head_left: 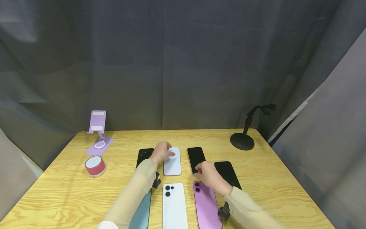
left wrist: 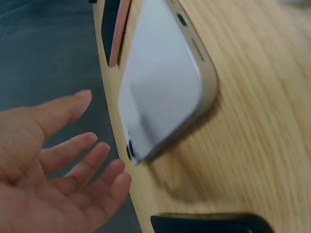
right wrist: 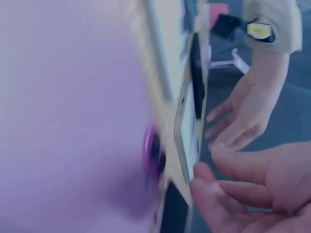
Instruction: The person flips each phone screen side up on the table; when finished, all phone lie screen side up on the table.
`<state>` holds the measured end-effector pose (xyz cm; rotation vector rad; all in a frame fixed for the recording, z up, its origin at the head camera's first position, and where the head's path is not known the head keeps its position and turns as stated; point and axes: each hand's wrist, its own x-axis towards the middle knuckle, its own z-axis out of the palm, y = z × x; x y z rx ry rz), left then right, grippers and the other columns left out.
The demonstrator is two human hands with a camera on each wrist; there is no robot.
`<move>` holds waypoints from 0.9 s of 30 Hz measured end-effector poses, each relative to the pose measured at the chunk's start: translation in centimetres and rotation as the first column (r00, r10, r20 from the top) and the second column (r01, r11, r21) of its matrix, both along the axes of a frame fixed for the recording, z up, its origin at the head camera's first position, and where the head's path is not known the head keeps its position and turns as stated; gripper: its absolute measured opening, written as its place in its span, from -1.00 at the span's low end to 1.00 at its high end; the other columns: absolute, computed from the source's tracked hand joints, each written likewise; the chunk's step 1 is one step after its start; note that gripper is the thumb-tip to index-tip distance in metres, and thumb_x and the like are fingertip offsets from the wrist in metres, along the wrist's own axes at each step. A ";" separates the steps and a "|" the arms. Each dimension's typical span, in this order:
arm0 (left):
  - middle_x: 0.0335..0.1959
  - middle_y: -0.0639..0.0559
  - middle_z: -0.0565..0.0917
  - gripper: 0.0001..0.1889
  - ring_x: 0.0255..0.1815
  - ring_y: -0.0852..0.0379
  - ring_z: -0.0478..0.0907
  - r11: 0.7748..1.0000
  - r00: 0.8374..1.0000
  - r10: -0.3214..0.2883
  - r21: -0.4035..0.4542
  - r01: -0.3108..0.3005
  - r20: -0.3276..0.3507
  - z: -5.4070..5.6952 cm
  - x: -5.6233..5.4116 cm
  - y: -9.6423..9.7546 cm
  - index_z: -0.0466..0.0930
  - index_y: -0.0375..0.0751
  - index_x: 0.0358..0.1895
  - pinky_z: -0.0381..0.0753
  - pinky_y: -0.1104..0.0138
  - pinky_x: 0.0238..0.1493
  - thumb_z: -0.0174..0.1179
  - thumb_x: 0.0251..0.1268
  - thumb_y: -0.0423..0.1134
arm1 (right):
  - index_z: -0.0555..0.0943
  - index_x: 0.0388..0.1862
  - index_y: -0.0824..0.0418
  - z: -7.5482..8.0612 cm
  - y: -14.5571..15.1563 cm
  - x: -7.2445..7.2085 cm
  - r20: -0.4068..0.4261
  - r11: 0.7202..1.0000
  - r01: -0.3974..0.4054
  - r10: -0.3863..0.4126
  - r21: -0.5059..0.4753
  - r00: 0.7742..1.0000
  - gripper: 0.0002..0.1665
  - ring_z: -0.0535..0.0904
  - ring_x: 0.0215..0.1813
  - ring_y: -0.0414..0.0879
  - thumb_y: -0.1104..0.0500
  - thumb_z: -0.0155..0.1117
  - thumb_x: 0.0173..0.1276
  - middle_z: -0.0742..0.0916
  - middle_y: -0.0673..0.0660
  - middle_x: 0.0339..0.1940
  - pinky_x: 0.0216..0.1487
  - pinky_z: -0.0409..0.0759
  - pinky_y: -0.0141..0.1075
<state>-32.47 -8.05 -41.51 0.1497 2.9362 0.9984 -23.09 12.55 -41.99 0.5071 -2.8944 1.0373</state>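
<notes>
My left hand [head_left: 162,152] hovers over the upper left part of a white phone [head_left: 174,165]. In the left wrist view the fingers of that hand [left wrist: 63,179] are loosely bent and apart from the phone [left wrist: 160,73], holding nothing. Farther right, my right hand [head_left: 210,176] is above the lower end of a black-screened phone [head_left: 195,156] and the top of a purple phone [head_left: 206,205]. Its thumb and fingers [right wrist: 206,189] are relaxed with nothing between them. A dark phone [head_left: 144,154] lies beside my left hand, partly covered by the forearm.
Nearer me lie a blue phone [head_left: 143,208] and a white phone with camera lenses [head_left: 175,206]. Another black phone [head_left: 228,173] is at the right. A purple stand [head_left: 98,122] and a pink-and-white roll [head_left: 95,166] are left; a black stand [head_left: 242,141] stands back right.
</notes>
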 end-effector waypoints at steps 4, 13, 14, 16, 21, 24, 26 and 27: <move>0.16 -0.27 0.55 -0.43 0.16 -0.15 0.51 0.998 0.998 -0.047 -0.049 0.049 0.040 -0.5 -0.3 -0.5 0.49 -0.39 0.18 0.56 0.10 0.14 0.39 0.11 -0.22 | 0.49 0.07 0.63 -0.6 -1.9 -0.7 0.178 0.987 -0.045 0.073 -0.155 0.981 -0.52 0.60 -0.62 -0.13 0.35 0.33 0.23 0.66 0.10 -0.62 -0.59 0.57 -0.41; 0.33 -0.29 0.40 -0.27 0.36 -0.21 0.31 0.984 0.980 -0.146 -0.078 0.158 0.134 -1.4 -0.9 -1.1 0.30 -0.39 0.34 0.33 0.01 0.36 0.38 0.13 -0.18 | 0.27 0.22 0.72 -1.8 -4.6 -2.1 0.377 0.966 0.084 0.015 -0.245 0.926 -0.31 0.71 -0.53 -0.09 0.38 0.32 0.23 0.76 0.20 -0.53 -0.45 0.69 -0.37; 0.35 -0.28 0.37 -0.24 0.39 -0.22 0.27 0.981 0.977 -0.160 -0.091 0.174 0.143 -1.6 -1.0 -1.2 0.27 -0.39 0.37 0.30 0.00 0.38 0.38 0.13 -0.17 | 0.25 0.24 0.72 -1.9 -4.8 -2.2 0.386 0.965 0.092 0.010 -0.245 0.923 -0.29 0.70 -0.54 -0.09 0.38 0.31 0.23 0.75 0.20 -0.53 -0.45 0.69 -0.37; 0.40 -0.29 0.31 -0.20 0.42 -0.24 0.22 0.973 0.972 -0.173 -0.123 0.193 0.159 -1.7 -1.1 -1.3 0.22 -0.38 0.40 0.25 -0.03 0.40 0.38 0.14 -0.14 | 0.22 0.25 0.73 -1.9 -4.9 -2.5 0.387 0.967 0.091 0.009 -0.238 0.922 -0.26 0.70 -0.54 -0.10 0.38 0.32 0.22 0.75 0.20 -0.55 -0.45 0.69 -0.37; 0.43 -0.27 0.25 -0.15 0.42 -0.26 0.18 0.962 0.971 -0.151 -0.200 0.188 0.188 -2.1 -1.3 -1.2 0.17 -0.33 0.44 0.24 -0.08 0.39 0.36 0.15 -0.06 | 0.29 0.22 0.72 -2.3 -5.3 -2.7 0.369 0.969 0.065 0.028 -0.237 0.929 -0.31 0.70 -0.53 -0.09 0.40 0.33 0.19 0.74 0.20 -0.57 -0.46 0.69 -0.37; 0.41 -0.24 0.31 -0.13 0.39 -0.24 0.22 0.958 0.972 -0.139 -0.222 0.180 0.190 -2.0 -1.3 -1.0 0.15 -0.34 0.44 0.28 -0.04 0.38 0.36 0.15 -0.04 | 0.45 0.11 0.65 -2.6 -5.5 -2.8 0.341 0.971 0.050 0.033 -0.232 0.940 -0.45 0.69 -0.56 -0.12 0.41 0.35 0.17 0.74 0.18 -0.60 -0.49 0.67 -0.39; 0.40 -0.24 0.33 -0.09 0.39 -0.25 0.22 0.957 0.971 -0.137 -0.229 0.180 0.195 -1.7 -1.2 -0.7 0.10 -0.36 0.45 0.28 -0.03 0.38 0.37 0.14 -0.04 | 0.56 -0.02 0.60 -2.7 -5.5 -2.8 0.312 0.977 0.040 0.029 -0.211 0.950 -0.57 0.68 -0.58 -0.14 0.40 0.37 0.15 0.74 0.16 -0.62 -0.51 0.65 -0.41; 0.40 -0.24 0.33 -0.08 0.40 -0.25 0.22 0.955 0.970 -0.136 -0.235 0.182 0.200 -1.5 -1.1 -0.5 0.08 -0.36 0.46 0.29 -0.03 0.38 0.37 0.13 -0.04 | 0.58 -0.04 0.58 -2.7 -5.5 -2.8 0.299 0.980 0.039 0.022 -0.195 0.954 -0.59 0.67 -0.59 -0.15 0.39 0.39 0.14 0.73 0.15 -0.64 -0.53 0.64 -0.43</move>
